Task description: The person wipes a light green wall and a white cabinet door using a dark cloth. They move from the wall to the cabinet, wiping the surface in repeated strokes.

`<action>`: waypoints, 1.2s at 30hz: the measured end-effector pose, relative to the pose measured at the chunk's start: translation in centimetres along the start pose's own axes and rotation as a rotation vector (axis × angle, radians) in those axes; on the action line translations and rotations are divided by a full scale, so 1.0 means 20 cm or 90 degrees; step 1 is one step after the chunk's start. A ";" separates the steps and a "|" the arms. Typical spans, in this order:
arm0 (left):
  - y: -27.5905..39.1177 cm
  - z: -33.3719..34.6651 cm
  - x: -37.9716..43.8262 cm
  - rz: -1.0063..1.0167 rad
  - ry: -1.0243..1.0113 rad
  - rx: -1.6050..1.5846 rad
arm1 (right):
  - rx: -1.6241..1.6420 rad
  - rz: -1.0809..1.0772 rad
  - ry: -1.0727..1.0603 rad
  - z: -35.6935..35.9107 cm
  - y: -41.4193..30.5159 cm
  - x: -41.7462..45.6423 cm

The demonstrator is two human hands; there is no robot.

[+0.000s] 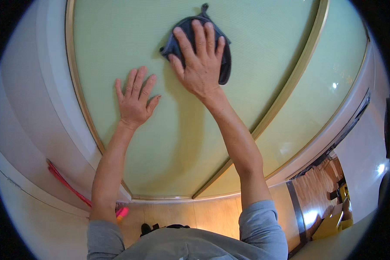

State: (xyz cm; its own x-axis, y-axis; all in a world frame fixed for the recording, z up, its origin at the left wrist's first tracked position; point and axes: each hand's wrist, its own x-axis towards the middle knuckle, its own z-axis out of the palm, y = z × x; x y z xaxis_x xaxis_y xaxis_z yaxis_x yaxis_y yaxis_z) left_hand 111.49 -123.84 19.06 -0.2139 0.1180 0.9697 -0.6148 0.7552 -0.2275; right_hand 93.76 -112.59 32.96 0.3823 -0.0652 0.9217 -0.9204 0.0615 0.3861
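Note:
A pale green sliding door panel point(143, 156) with a thin gold frame fills the middle of the view. My right hand point(200, 61) lies spread on a folded dark grey cloth point(226, 65), pressing it flat to the upper part of the panel. A small loop of the cloth sticks out above my fingertips. Lower and to the left, my left hand point(135, 97) rests on the same panel with its fingers apart and nothing in it.
A second green panel point(325, 81) stands right of the gold upright frame point(289, 78). A red rod-like thing point(68, 183) leans at the lower left wall. Tan floor point(214, 211) shows below; yellow furniture point(328, 226) stands at lower right.

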 end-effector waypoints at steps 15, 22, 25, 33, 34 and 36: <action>0.00 0.01 0.02 -0.022 0.018 -0.009 | 0.039 -0.007 -0.124 -0.02 -0.16 -0.42; -0.01 0.02 -0.02 -0.001 0.022 -0.001 | -0.002 -0.079 -0.219 -0.15 -0.02 -0.76; 0.01 0.02 -0.01 -0.006 0.019 0.012 | -0.011 -0.008 -0.157 -0.10 -0.07 -0.74; 0.25 0.03 -0.27 -0.126 -0.044 -0.027 | 0.016 -0.020 -0.180 -0.03 -0.23 -0.75; 0.23 0.05 -0.29 -0.110 -0.037 -0.007 | 0.019 -0.050 -0.192 -0.04 -0.22 -0.79; 0.18 0.07 -0.32 -0.076 -0.033 0.015 | 0.022 -0.109 -0.227 -0.07 -0.19 -0.84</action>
State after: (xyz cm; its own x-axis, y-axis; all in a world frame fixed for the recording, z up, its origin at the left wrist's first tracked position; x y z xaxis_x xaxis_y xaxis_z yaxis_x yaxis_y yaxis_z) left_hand 109.63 -122.78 11.82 -0.1765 -0.0065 0.9843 -0.6563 0.7461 -0.1128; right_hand 90.88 -110.32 16.06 0.4833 -0.4138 0.7715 -0.8507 -0.0137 0.5256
